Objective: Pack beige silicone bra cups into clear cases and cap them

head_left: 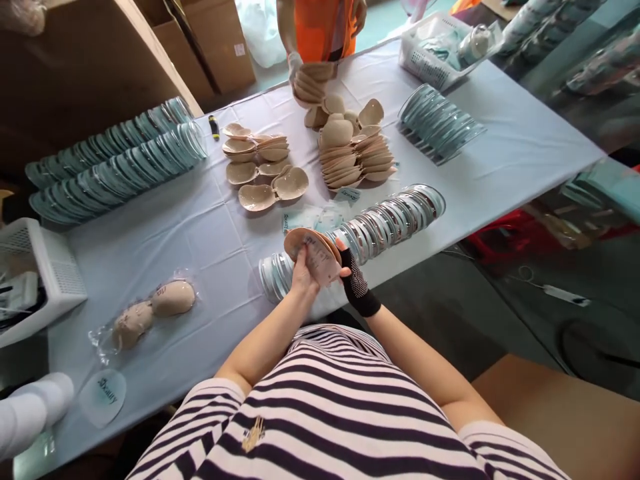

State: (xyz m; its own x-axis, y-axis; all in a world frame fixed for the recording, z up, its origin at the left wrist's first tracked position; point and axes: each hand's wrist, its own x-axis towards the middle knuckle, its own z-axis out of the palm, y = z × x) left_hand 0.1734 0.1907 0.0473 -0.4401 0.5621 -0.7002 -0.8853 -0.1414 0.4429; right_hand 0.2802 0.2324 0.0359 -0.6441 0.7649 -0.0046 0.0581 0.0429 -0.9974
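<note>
Just above the near table edge, I hold beige bra cups [323, 257] with a printed, glossy face toward me. My bare left hand [303, 272] grips them from the left, thumb across the face. On their right edge is my right hand [353, 277] in a black fingerless glove with pale dots, its fingertips closed on the rim. Underneath and beyond runs a row of nested clear plastic shells [395, 217], partly hidden by the cups and hands. Printed clear film pieces [315, 219] lie just behind. Past them stand stacked beige bra cups [357, 160].
More bra cups [270, 177] sit left of centre. Nested shells lie at the left [120, 167] and right [435, 123]. White baskets [60, 260] stand at left and far right. A bagged bra pair [173, 298] lies front left. Across the table, a person in an orange vest [320, 30] holds cups.
</note>
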